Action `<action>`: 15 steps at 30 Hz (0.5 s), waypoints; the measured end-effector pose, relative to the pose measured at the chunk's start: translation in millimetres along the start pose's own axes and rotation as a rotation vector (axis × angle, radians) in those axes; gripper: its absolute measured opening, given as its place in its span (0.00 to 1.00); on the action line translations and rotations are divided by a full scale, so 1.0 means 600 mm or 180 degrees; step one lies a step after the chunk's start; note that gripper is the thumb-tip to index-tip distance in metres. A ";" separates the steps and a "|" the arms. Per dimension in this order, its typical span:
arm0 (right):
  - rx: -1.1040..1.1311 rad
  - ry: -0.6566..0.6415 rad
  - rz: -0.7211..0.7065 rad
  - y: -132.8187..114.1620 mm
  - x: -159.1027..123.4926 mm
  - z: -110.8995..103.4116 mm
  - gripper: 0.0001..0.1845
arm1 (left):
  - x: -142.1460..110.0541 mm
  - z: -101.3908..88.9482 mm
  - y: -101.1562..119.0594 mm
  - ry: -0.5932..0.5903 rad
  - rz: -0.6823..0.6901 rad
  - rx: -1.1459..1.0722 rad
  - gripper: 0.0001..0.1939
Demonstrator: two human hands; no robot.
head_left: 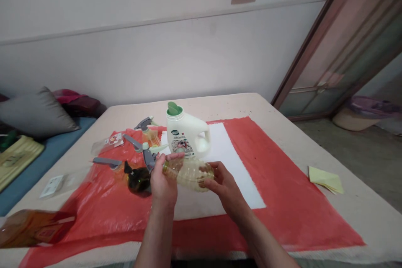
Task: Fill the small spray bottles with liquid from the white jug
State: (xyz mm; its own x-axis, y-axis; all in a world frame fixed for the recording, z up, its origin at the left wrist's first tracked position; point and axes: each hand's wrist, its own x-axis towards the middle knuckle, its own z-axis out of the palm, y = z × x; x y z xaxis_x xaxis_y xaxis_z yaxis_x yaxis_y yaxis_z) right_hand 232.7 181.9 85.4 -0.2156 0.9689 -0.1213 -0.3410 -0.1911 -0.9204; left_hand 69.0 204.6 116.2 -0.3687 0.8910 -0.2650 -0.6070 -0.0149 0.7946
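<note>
My left hand (165,182) is wrapped around the neck end of a clear, yellowish spray bottle (190,172). Its grey trigger head (148,160) sticks out to the left of that hand. At the bottle's base, my right hand (221,182) grips with thumb and fingers. The bottle lies sideways in the air, over a white sheet (216,203). Just behind it stands a large cream jug (179,132) with a handle and a green scoop-like piece (173,109) in its uncapped mouth.
Several more spray bottles and a dark bottle (140,181) lie left on the red plastic sheet (103,205). A brown-orange bottle (37,228) rests at the near left edge. Yellow paper notes (326,179) are on the right. A wall (188,58) rises behind the table.
</note>
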 end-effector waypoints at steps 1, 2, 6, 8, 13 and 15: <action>0.0000 -0.0014 0.0103 0.005 0.000 0.002 0.27 | -0.001 0.000 0.000 0.0024 0.0028 0.0002 0.17; 0.0026 -0.0038 0.0246 0.010 0.000 0.005 0.28 | -0.002 0.001 0.001 0.0025 0.0050 0.0009 0.17; 0.0278 -0.0156 0.0819 0.025 -0.001 0.016 0.38 | -0.006 0.000 0.002 -0.0086 0.0106 0.0146 0.17; 0.0271 -0.0249 0.0900 0.026 -0.004 0.021 0.40 | -0.006 -0.002 0.001 -0.0022 0.0192 0.0232 0.16; -0.0075 -0.0312 0.0860 0.017 -0.010 0.023 0.41 | 0.001 -0.009 -0.001 0.0421 0.0542 0.0191 0.14; -0.0182 -0.0218 0.0705 0.013 -0.008 0.019 0.38 | 0.004 -0.009 0.000 0.0543 0.0640 0.0152 0.14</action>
State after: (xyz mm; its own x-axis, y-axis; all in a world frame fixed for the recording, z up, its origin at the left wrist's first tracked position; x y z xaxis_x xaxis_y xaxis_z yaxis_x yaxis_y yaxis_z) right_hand 220.3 174.0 82.9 -0.3415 0.8910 -0.2990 -0.2266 -0.3868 -0.8939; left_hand 64.2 204.3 112.5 -0.5942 0.7829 -0.1843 -0.4773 -0.1588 0.8643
